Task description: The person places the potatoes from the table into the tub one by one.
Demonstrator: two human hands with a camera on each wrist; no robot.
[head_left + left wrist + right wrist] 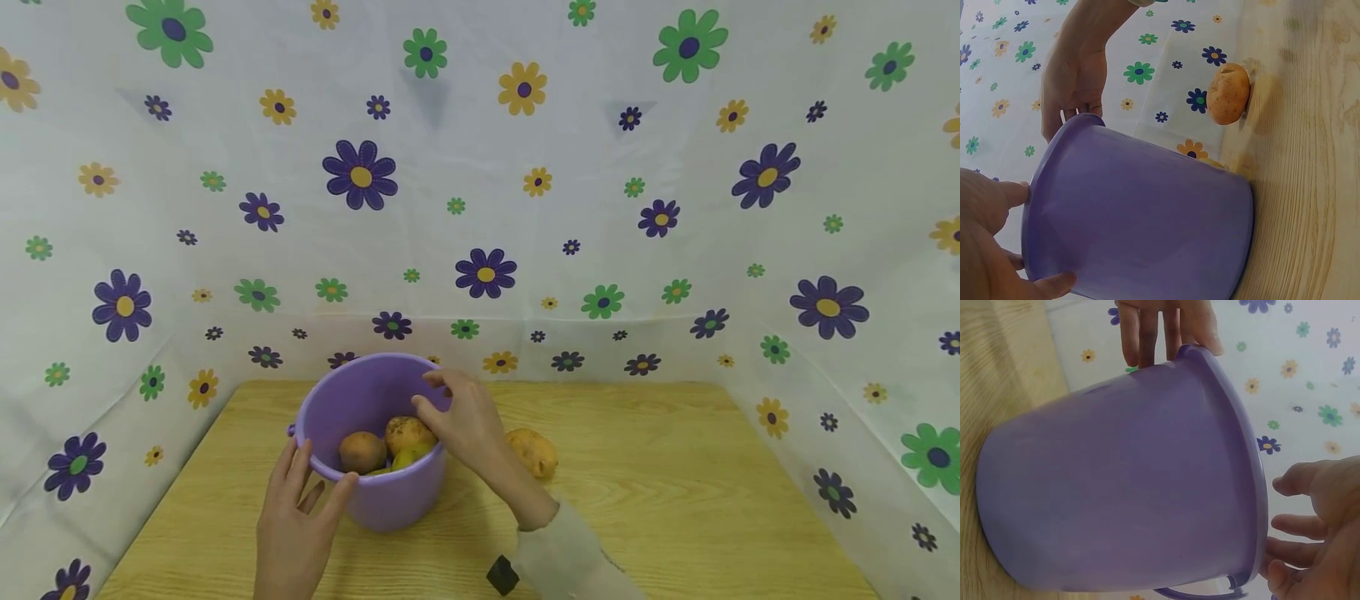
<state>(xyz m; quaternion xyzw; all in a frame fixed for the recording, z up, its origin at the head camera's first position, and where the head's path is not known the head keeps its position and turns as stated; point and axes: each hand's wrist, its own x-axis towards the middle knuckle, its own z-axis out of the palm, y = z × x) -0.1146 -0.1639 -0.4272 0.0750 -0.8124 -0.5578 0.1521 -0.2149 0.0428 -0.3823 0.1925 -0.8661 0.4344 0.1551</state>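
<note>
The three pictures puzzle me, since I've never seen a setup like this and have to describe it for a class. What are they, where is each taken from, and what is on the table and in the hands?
There is no machine here: a person works with two bare hands and wears three cameras. The wide picture comes from the head and looks down at a wooden table ringed by a flowered cloth. The other two come from the wrists, so they show the same scene from close up and sideways.

On the table stands a purple bucket. Inside it lie two potatoes and something yellow that is partly hidden. One more potato lies on the table to the right of the bucket.

The left hand holds the bucket's near rim, with the thumb over the edge. The right hand has its fingers at the far rim, above the potatoes; it holds nothing that I can see.
</note>
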